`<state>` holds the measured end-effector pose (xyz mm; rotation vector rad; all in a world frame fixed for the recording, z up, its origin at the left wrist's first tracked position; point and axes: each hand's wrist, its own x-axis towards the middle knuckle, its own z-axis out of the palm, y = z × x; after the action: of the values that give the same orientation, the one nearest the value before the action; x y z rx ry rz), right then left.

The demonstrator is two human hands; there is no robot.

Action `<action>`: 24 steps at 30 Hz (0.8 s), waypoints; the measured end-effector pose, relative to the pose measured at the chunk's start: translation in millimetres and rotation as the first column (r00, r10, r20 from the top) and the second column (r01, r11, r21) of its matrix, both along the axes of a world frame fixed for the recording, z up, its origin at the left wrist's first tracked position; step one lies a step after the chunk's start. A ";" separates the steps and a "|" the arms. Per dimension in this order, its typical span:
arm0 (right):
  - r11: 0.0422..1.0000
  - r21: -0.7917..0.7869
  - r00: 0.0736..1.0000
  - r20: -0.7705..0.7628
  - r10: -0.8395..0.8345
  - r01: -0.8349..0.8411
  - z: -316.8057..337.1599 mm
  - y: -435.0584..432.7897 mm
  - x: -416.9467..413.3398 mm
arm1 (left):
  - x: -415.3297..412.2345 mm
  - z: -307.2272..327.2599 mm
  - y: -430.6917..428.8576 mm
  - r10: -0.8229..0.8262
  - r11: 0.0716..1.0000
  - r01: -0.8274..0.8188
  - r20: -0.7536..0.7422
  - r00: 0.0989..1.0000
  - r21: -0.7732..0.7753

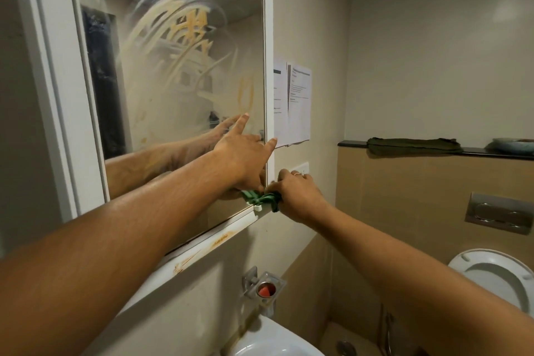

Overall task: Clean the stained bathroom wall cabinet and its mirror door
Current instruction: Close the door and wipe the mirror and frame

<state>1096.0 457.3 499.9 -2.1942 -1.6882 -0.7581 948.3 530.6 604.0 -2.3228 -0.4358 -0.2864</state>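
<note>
The white wall cabinet [52, 72] fills the upper left, its mirror door [179, 61] smeared with yellowish streaks and a foggy film. Orange-brown stains mark the cabinet's bottom edge [202, 251]. My left hand [245, 153] lies on the mirror's lower right corner with fingers spread and straight. My right hand [297, 193] grips a bunched green cloth [260, 199] against the door's lower right corner, by a small white handle. A ring shows on that hand.
Two paper sheets [297, 101] hang on the wall right of the cabinet. A dark green cloth [413, 146] and a dish lie on a black ledge. Below are a white sink [268, 341], a soap holder [264, 287], a toilet [497, 274] and a flush plate [500, 212].
</note>
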 end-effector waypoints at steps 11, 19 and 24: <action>0.864 0.414 0.361 -0.882 0.303 0.287 -11.5 -10.9 21.3 | 2.4 1.7 -0.9 0.024 0.998 -0.024 -0.012 1.000 -0.049; 0.741 0.336 -0.134 -0.859 0.494 0.581 -45.8 42.9 -15.7 | 4.1 -0.1 -0.8 0.041 0.999 -0.042 -0.041 0.998 -0.012; 0.798 0.297 -0.358 -0.773 0.523 0.525 -59.6 30.0 -46.7 | 5.6 0.3 -3.1 0.052 0.998 -0.053 -0.037 0.998 -0.026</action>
<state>1049.3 487.2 440.3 -1.1399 -0.1682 0.6814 953.9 527.6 604.3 -2.3349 -0.4852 -0.2138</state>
